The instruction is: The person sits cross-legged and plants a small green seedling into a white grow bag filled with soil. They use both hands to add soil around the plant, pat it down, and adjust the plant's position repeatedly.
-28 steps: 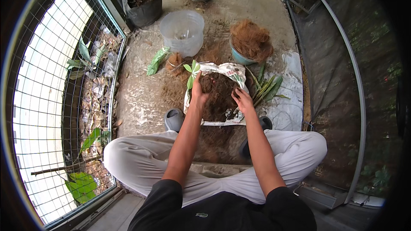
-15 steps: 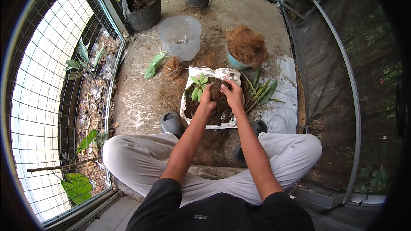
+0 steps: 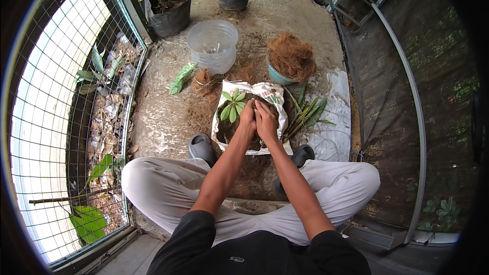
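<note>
An opened white sack (image 3: 219, 135) of dark soil lies on the ground between my feet. My left hand (image 3: 247, 116) and my right hand (image 3: 266, 121) meet over the soil, fingers pressed together. Both are closed, and whatever lies between them is hidden. Just left of my left fingers, a seedling (image 3: 234, 104) spreads its green leaves above the soil; its stem and roots do not show. Dark soil (image 3: 225, 128) also shows beside my left wrist.
Beyond the sack stand a clear plastic tub (image 3: 213, 53) and a blue pot (image 3: 278, 75) heaped with brown fibre (image 3: 291, 56). A fibre-wrapped ball (image 3: 204, 82) and a green packet (image 3: 182, 78) lie left; cut long leaves (image 3: 306, 114) lie right. Wire mesh (image 3: 66, 137) borders the left.
My hands have come together; before, they were apart with fingers spread around a clump of dark soil. The seedling's leaves have shifted slightly. The sack stays in place.
</note>
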### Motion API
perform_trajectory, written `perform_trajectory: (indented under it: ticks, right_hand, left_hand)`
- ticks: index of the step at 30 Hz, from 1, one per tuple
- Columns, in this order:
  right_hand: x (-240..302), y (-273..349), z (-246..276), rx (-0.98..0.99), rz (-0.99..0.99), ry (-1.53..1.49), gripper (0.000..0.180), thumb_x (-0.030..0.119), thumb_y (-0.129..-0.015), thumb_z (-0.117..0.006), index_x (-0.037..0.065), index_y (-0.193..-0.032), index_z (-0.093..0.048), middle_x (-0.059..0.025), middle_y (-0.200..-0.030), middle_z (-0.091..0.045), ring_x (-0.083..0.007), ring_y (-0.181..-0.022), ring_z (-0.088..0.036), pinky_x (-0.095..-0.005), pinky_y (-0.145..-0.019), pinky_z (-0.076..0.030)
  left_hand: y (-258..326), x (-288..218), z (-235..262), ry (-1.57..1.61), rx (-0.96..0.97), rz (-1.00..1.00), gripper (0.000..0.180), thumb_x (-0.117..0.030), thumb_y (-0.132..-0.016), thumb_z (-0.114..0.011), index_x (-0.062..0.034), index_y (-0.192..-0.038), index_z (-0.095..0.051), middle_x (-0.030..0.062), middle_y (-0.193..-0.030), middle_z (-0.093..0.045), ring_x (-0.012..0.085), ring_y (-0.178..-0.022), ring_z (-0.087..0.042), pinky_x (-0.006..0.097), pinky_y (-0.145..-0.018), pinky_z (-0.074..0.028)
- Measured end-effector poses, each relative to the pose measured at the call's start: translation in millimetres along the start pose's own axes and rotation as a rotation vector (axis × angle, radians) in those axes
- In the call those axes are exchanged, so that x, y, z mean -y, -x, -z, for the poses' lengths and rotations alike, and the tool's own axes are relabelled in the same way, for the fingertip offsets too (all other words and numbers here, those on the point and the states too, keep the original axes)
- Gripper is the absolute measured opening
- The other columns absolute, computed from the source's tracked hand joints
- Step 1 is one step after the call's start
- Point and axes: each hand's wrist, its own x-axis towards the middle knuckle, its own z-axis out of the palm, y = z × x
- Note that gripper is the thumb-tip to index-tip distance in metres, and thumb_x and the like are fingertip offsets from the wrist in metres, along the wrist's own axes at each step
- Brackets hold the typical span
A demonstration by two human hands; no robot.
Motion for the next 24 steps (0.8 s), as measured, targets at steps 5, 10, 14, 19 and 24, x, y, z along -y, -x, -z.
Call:
perform_trajectory:
  ticks: [5,10,14,19,24]
  right_hand:
    - [2,0,-6,0.118,-0.026,-0.033,0.040,0.015,-0.095,-0.043,0.001,-0.132,-0.044,-0.0209,-0.133,-0.045,-0.0366,-0.122,-0.045,-0.0394,-0.097,-0.042]
    - [-1,7,-4,0.210,-0.079,-0.060,0.050,0.027,-0.098,-0.034,0.000,-0.139,-0.033,-0.0214,-0.143,-0.032,-0.0368,-0.131,-0.033,-0.0400,-0.106,-0.031]
    - [14,7,-13,0.242,-0.015,-0.015,0.058,0.036,-0.099,-0.028,-0.003,-0.142,-0.024,-0.0237,-0.145,-0.027,-0.0373,-0.134,-0.028,-0.0417,-0.109,-0.025]
    - [11,7,-12,0.181,0.008,-0.035,0.061,0.038,-0.098,-0.028,-0.002,-0.144,-0.016,-0.0232,-0.145,-0.026,-0.0386,-0.134,-0.027,-0.0436,-0.109,-0.025]
    - [18,6,-20,0.207,-0.004,0.068,0.065,0.042,-0.098,-0.028,0.000,-0.145,-0.014,-0.0222,-0.146,-0.025,-0.0381,-0.135,-0.025,-0.0446,-0.109,-0.023]
  left_hand:
    - [-17,-10,17,-0.091,-0.037,-0.063,0.021,-0.029,-0.094,-0.049,-0.0081,-0.090,-0.054,0.0037,-0.077,-0.055,0.0180,-0.070,-0.054,0.034,-0.064,-0.049]
    - [-11,-8,17,-0.194,-0.055,-0.058,0.026,-0.029,-0.095,-0.049,-0.0043,-0.102,-0.053,0.0081,-0.091,-0.056,0.0196,-0.079,-0.055,0.034,-0.070,-0.049]
    - [-10,-12,26,-0.177,-0.078,-0.240,0.031,-0.028,-0.082,-0.069,-0.0002,-0.092,-0.059,0.0081,-0.083,-0.059,0.0171,-0.070,-0.054,0.032,-0.062,-0.046]
    - [11,-9,15,-0.302,0.134,-0.276,0.051,-0.034,-0.087,-0.061,0.0017,-0.122,-0.051,0.0153,-0.119,-0.052,0.0215,-0.102,-0.051,0.031,-0.088,-0.041]
    - [-10,-15,40,-0.228,0.227,-0.262,0.041,-0.025,-0.093,-0.052,0.0001,-0.125,-0.050,0.0156,-0.128,-0.049,0.0233,-0.111,-0.050,0.033,-0.091,-0.042]
